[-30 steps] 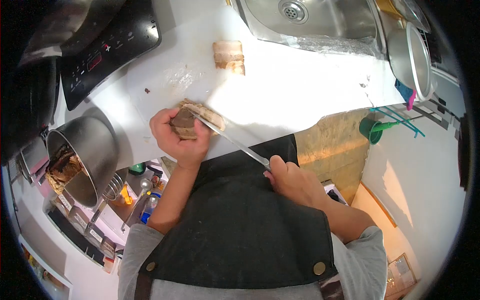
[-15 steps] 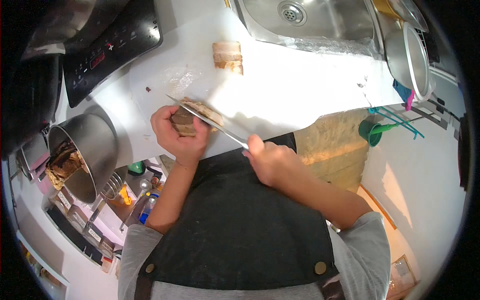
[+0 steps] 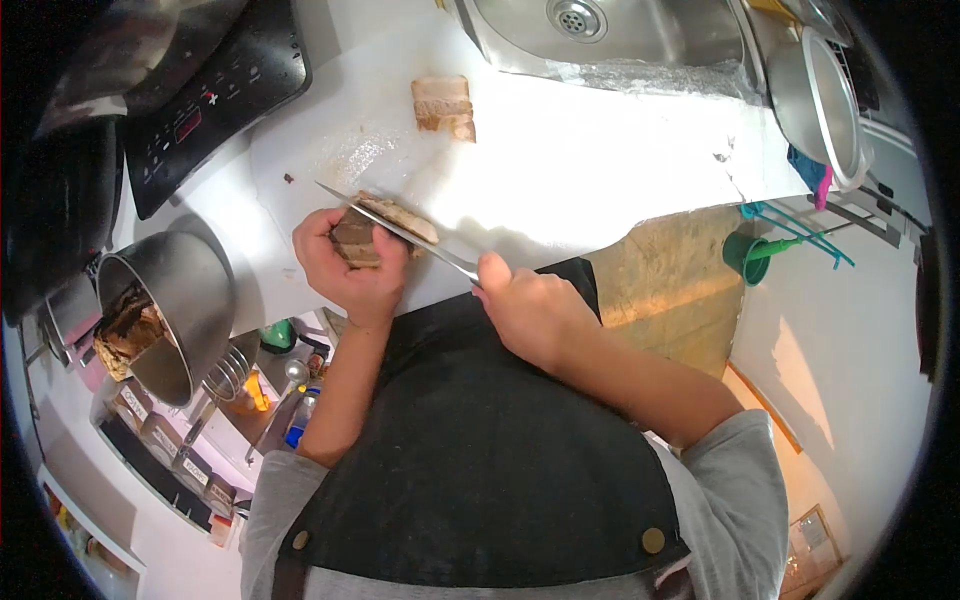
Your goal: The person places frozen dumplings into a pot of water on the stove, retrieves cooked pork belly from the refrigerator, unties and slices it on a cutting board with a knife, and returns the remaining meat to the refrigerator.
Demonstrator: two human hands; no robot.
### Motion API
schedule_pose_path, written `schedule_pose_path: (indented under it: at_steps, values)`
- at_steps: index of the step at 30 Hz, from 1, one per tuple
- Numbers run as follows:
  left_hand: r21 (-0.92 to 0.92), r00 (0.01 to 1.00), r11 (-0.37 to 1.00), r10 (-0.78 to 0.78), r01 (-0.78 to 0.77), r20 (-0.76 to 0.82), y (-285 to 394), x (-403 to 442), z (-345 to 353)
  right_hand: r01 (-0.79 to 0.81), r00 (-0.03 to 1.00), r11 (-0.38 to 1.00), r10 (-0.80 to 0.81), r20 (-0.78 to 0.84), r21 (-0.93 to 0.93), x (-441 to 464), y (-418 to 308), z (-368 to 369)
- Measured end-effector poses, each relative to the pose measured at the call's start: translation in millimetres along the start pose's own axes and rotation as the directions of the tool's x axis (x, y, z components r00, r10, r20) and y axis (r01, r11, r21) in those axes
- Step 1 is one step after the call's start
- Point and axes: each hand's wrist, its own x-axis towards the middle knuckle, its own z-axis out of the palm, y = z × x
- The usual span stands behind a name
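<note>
My left hand [image 3: 350, 285] is closed round a brown block of cooked meat [image 3: 352, 240], fingers and thumb gripping its sides on the white work surface. My right hand [image 3: 535, 312] grips the handle of a knife [image 3: 447, 261], its long blade slanting to the upper left along the far face of the block. Against the blade's far side leans a pale, fatty meat slice [image 3: 402, 216]; whether it is fully separated I cannot tell. Farther back, layered meat slices [image 3: 443, 107] lie on the surface.
A steel pot [image 3: 190, 290] holding large brown meat pieces [image 3: 132, 330] stands at the left. Behind it sits a black induction cooktop [image 3: 225, 105]. A steel sink [image 3: 660, 40] is at the back, with a metal bowl [image 3: 800, 110] to its right. Bright glare whitens the counter's right side.
The whole view has shifted slightly. Both hands, the knife and the meat keep nearly the same places relative to one another, with the blade still against the block's far face.
</note>
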Motion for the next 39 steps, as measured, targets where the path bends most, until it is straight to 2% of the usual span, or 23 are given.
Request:
schedule_pose_path:
  at_steps: [3, 5, 6, 8, 10, 15, 17, 18, 20, 23, 27, 29, 33, 36, 39]
  values:
    - [-0.005, 1.0, 1.0, -0.007, 0.007, -0.006, 0.2, -1.1, 0.4, 0.064, 0.994, 0.998, -0.063, -0.094, 0.006, -13.4, 6.1, 3.2]
    - [-0.006, 1.0, 1.0, -0.01, 0.01, -0.007, -0.5, 0.5, 1.1, -0.072, 0.996, 0.997, 0.072, 0.045, -0.006, -25.5, 11.5, 0.0]
    - [-0.033, 1.0, 0.999, -0.018, 0.018, -0.014, -0.5, 0.9, 1.9, -0.074, 0.996, 0.997, 0.074, 0.045, -0.005, -21.8, 12.0, 3.5]
    - [-0.064, 1.0, 0.998, -0.026, 0.026, -0.01, 0.3, -0.2, 0.5, 0.076, 0.985, 0.997, -0.08, -0.155, -0.031, -9.5, 11.8, 13.4]
    - [0.0, 1.0, 1.0, -0.02, 0.02, 0.009, -0.5, 0.5, -0.7, 0.085, 0.985, 0.996, -0.088, -0.145, -0.03, -0.1, 8.9, 12.6]
    - [-0.022, 1.0, 1.0, -0.013, 0.013, -0.009, -0.2, 1.7, 0.4, 0.037, 0.996, 0.999, -0.037, -0.078, 0.001, -18.3, 18.0, 6.8]
    - [-0.005, 1.0, 1.0, 0.013, -0.013, -0.003, -0.3, 0.7, -1.7, 0.129, 0.974, 0.991, -0.122, -0.191, 0.026, -16.0, 19.6, 10.9]
    - [-0.002, 1.0, 1.0, 0.007, -0.007, 0.0, -0.3, 1.2, -1.6, 0.127, 0.973, 0.992, -0.12, -0.195, 0.026, -9.9, 17.0, 10.6]
    - [0.001, 1.0, 1.0, -0.002, 0.002, -0.001, 0.4, 0.9, -1.1, 0.069, 0.992, 0.997, -0.072, -0.101, -0.037, 4.7, 8.4, 10.5]
    - [-0.011, 1.0, 1.0, -0.018, 0.018, 0.005, -0.8, 1.3, -1.0, 0.096, 0.987, 0.995, -0.091, -0.135, 0.031, -14.3, 19.4, 8.2]
    - [-0.02, 1.0, 1.0, 0.004, -0.004, -0.006, -1.6, 1.6, -1.0, 0.108, 0.981, 0.994, -0.108, -0.161, -0.009, -5.0, 17.8, 7.5]
    - [-0.004, 1.0, 1.0, -0.006, 0.006, 0.0, -1.3, 1.0, -0.9, 0.045, 0.998, 0.999, -0.046, -0.047, -0.017, 1.9, 12.4, 3.8]
    - [-0.01, 1.0, 1.0, 0.011, -0.011, 0.007, -2.2, 2.0, -1.6, 0.058, 0.996, 0.998, -0.058, -0.068, -0.002, -12.3, 21.4, 3.1]
    - [0.008, 0.999, 0.999, 0.032, -0.032, 0.017, -3.2, 1.7, -2.0, 0.016, 1.0, 1.0, -0.016, -0.013, 0.002, -0.2, 15.4, 1.1]
    - [-0.011, 1.0, 1.0, 0.021, -0.02, 0.015, -4.2, 0.4, -0.9, 0.07, 0.997, 0.997, -0.07, -0.043, 0.019, -2.2, 20.0, 4.0]
